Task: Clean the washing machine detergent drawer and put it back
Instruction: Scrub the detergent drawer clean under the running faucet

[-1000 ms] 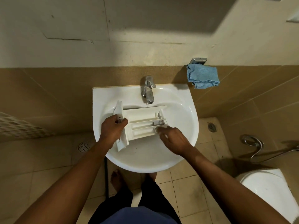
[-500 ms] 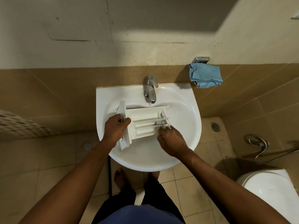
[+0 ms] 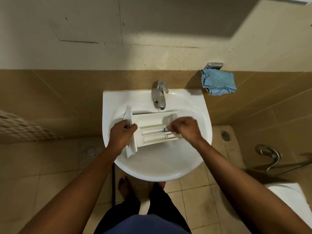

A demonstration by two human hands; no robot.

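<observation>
Fingers (image 3: 131,128) of the left hand (image 3: 120,136) curl round the front panel of the detergent drawer (image 3: 152,132), which sits in the sink (image 3: 165,173) mid-frame under the tap (image 3: 159,97). Right hand (image 3: 184,129) is blurred at its other end, fingers curled; grip unclear.

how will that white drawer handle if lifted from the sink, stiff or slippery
Probably stiff: the drawer holds its boxy shape with the left hand gripping only its front panel. Likely light: thin walls, open compartments. Its smooth plastic may slip if wet.
</observation>
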